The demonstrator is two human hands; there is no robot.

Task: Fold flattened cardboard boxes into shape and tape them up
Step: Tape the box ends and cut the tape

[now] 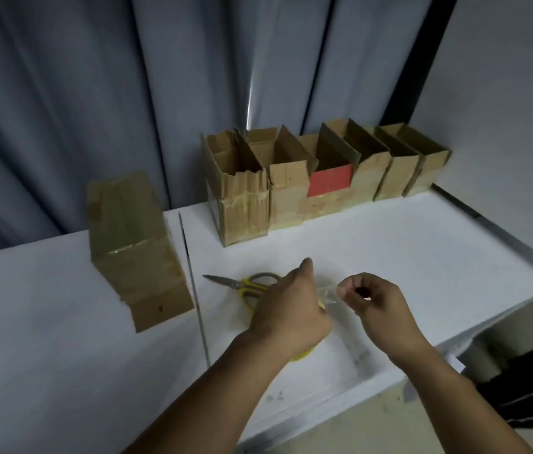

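A taped-up brown box (134, 250) is sitting on the white table (46, 322) at my far left. The yellow scissors (245, 283) are lying just behind my left hand (291, 309), which is curling around the yellow tape roll (303, 355). A clear strip of tape (327, 294) is stretching across to my right hand (373, 299), which is pinching its end. Open boxes (291, 178) are standing in a row at the back.

White table (389, 257) under the grip, seam (193, 290) just left. Grey curtain (95, 93) well behind. Dark striped object (527, 388) lower right, on beige floor (366, 430).
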